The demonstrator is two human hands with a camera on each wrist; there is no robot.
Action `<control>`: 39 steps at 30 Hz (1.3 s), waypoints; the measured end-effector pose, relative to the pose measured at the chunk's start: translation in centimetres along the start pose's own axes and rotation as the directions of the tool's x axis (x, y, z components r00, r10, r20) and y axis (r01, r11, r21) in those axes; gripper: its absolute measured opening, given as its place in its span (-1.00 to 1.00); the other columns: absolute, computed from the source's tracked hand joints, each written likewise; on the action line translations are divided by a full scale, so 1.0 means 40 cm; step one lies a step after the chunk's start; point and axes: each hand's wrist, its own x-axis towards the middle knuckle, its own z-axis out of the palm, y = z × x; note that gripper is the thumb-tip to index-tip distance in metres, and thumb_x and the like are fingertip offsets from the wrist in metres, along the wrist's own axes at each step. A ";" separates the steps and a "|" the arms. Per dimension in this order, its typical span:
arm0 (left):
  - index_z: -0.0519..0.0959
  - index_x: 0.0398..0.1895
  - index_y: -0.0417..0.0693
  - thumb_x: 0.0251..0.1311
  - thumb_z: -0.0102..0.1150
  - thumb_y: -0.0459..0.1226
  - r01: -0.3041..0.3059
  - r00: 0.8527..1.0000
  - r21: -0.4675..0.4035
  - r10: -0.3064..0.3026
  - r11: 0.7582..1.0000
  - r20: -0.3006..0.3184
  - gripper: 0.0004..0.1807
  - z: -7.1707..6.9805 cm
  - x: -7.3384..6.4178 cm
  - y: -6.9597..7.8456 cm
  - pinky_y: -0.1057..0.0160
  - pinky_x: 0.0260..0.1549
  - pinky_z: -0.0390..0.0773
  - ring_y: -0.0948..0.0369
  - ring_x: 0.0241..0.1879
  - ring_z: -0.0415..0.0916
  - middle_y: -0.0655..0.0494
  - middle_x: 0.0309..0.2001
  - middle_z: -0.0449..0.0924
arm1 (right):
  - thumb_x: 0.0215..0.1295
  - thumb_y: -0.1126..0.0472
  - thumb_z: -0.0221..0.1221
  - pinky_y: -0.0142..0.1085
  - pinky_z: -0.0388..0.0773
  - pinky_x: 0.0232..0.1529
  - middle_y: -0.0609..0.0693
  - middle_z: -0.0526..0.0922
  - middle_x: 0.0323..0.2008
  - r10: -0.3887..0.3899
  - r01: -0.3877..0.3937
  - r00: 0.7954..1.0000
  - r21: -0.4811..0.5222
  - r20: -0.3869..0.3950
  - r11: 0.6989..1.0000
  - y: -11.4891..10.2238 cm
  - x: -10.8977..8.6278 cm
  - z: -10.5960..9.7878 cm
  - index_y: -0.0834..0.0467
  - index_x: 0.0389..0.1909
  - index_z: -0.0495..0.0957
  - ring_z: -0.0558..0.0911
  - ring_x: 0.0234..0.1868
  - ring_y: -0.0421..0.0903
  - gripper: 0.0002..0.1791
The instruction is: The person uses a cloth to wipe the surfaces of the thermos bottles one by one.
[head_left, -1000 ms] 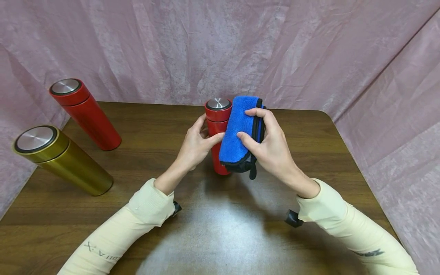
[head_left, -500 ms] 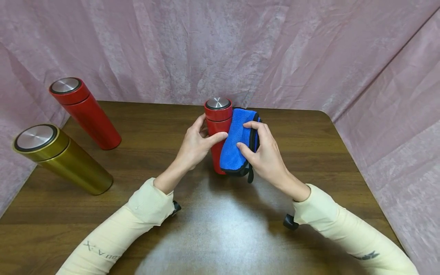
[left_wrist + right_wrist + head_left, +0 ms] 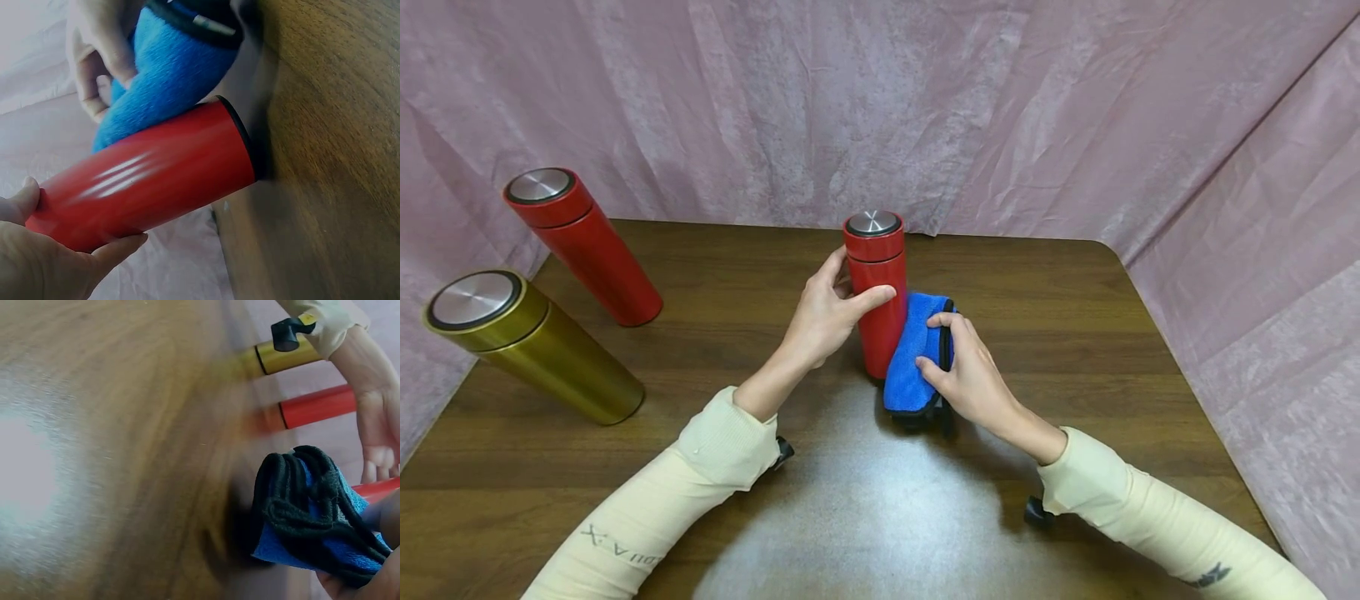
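Note:
My left hand [image 3: 823, 317] grips a red thermos bottle [image 3: 880, 292] that stands upright on the table, thumb across its front. My right hand [image 3: 973, 371] pinches a folded blue cloth [image 3: 913, 358] with black edging and presses it against the lower right side of that bottle. In the left wrist view the cloth [image 3: 175, 75] bends along the bottle's wall [image 3: 150, 175], close above its black base ring. From the right wrist, the cloth's stacked black-edged folds [image 3: 300, 506] show, and the gripped bottle is mostly hidden behind them.
At the left of the table stand a second red thermos bottle [image 3: 591, 250] and a wider gold thermos bottle [image 3: 542, 350], both with steel-topped lids. The wooden table [image 3: 1037, 333] meets a pink curtain [image 3: 880, 108] along its back edge.
My right hand has slid the cloth down the bottle's right side, from near the lid to near the base. The left hand keeps its grip, and the bottle stays almost where it was.

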 end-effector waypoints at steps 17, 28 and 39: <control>0.24 0.56 0.01 0.29 0.44 -0.21 -0.002 1.000 -0.002 0.002 1.000 0.014 -0.17 0.011 0.004 0.004 0.00 0.14 0.62 0.03 0.16 0.59 -0.05 0.24 0.56 | 0.38 0.20 0.32 0.03 0.53 0.04 0.26 0.59 0.00 0.240 -0.220 0.905 -0.097 0.352 0.971 0.015 0.010 -0.049 0.27 0.25 0.43 0.54 -0.04 0.10 -0.50; 0.28 0.54 0.03 0.29 0.43 -0.18 0.001 1.000 0.014 -0.001 1.000 -0.012 -0.21 0.009 0.016 0.005 0.02 0.11 0.64 0.05 0.09 0.63 -0.03 0.17 0.60 | 0.28 0.35 0.41 -0.07 0.67 -0.05 0.10 0.56 0.13 -0.199 0.230 0.951 -0.113 0.235 0.967 -0.084 -0.035 -0.148 0.06 0.28 0.57 0.62 0.02 0.02 -0.46; 0.31 0.52 0.04 0.27 0.45 -0.16 0.006 1.000 0.014 -0.006 1.000 -0.025 -0.21 0.011 0.019 0.006 0.06 0.08 0.65 0.08 0.06 0.65 -0.02 0.15 0.61 | 0.36 0.38 0.32 -0.10 0.63 0.13 0.17 0.47 0.29 -0.548 0.586 0.809 -0.218 0.211 0.780 -0.090 0.018 -0.088 0.10 0.29 0.54 0.58 0.17 0.07 -0.51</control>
